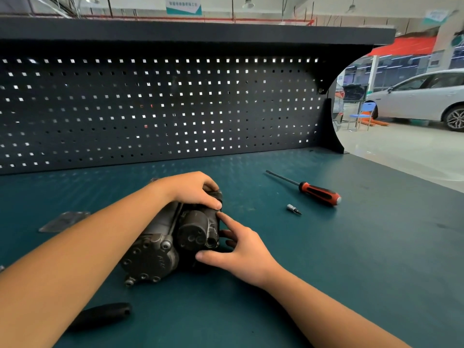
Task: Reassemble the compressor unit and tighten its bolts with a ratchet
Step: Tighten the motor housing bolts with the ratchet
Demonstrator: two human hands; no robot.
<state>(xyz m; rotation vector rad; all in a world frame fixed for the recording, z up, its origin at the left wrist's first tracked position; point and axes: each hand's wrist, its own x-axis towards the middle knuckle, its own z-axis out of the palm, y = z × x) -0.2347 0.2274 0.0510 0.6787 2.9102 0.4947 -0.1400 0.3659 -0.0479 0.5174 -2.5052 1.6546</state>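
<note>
in the head view, the compressor unit is seen lying on its side at lower centre of the frame, on the teal bench top. its far end is gripped from above by the left hand, fingers curled together over it. its right side is touched by the right hand, fingers spread apart and nearly straight. a red-and-black screwdriver and a small bit socket are seen right of centre, well apart from the unit. a black handle is seen at lower left.

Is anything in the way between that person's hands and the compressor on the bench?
Nothing visible. The left hand grips the far end of the compressor, and the right hand touches its right side.
</note>
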